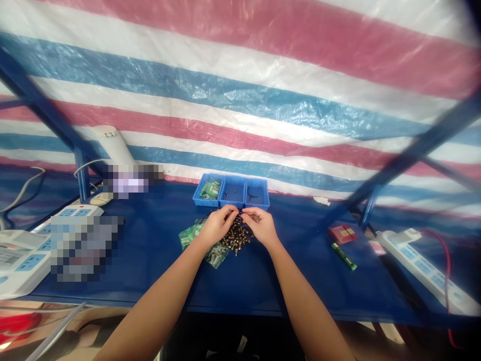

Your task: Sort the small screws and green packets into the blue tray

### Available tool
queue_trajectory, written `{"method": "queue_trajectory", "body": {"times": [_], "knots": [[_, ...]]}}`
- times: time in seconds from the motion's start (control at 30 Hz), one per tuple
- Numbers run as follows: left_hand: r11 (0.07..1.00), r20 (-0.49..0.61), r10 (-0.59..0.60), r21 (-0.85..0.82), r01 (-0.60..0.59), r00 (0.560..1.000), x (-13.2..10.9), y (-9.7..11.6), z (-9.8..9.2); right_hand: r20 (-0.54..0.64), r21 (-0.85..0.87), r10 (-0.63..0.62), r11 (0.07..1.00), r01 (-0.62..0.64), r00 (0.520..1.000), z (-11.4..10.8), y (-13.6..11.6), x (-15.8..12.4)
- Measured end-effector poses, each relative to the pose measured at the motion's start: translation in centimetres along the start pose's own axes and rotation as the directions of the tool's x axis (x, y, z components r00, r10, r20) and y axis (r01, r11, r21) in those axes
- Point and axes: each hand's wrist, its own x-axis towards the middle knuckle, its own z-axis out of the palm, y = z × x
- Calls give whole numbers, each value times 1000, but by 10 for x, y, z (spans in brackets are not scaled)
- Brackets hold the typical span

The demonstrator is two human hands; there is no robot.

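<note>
My left hand [218,226] and my right hand [262,226] come close together, fingertips pinched, just in front of three blue bins. Something small and dark shows between the fingertips, too small to name. Below them lies a heap of small brass-and-black parts [237,240]. Green packets [217,255] with thin pale pieces inside lie by the left hand, partly hidden under it. The left bin [206,202] holds similar green packets [210,189]. A few small parts sit in the middle bin [233,183], and thin black pieces [252,196] in the right bin [264,201].
On the blue table [308,281], a white power strip [80,210] and blurred-out items lie left. At right are a red box [342,233], a green narrow packet [343,256] and another power strip [424,265] with a red cable. Blue frame bars [406,155] slant up; striped sheeting [240,90] hangs behind.
</note>
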Motion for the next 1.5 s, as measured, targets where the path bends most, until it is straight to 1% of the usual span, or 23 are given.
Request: {"method": "queue_trajectory", "body": {"times": [0.23,0.47,0.57,0.7,0.9,1.0,1.2,1.4,1.5], "knots": [[999,21,-19,32,18,1000,0,2,-2,-15,-33,-12,999,11,1000,0,1,-1],[1000,-17,12,-7,-12,1000,-1,1,0,-49,-24,-24,999,23,999,0,1,0],[999,-21,33,-1,-33,999,-1,2,-1,-47,-21,-27,999,26,999,0,2,0],[998,4,54,12,-54,999,-1,4,-4,-35,-37,-31,999,30,999,1,1,-1],[1000,-18,28,2,-28,999,-1,1,-2,-52,-34,-31,999,29,998,1,-1,-1],[999,-38,37,-12,-38,999,-1,1,-1,-35,-19,-23,1000,22,999,1,-2,-1],[998,-19,60,18,-60,998,0,0,-1,-40,-29,-26,999,24,999,2,-3,-2],[999,-42,46,10,-45,998,-1,-1,0,-38,-39,-25,999,23,999,2,-5,-2],[999,-32,39,23,-39,999,0,2,-1,-33,-39,-26,999,25,999,2,-4,-2]]}}
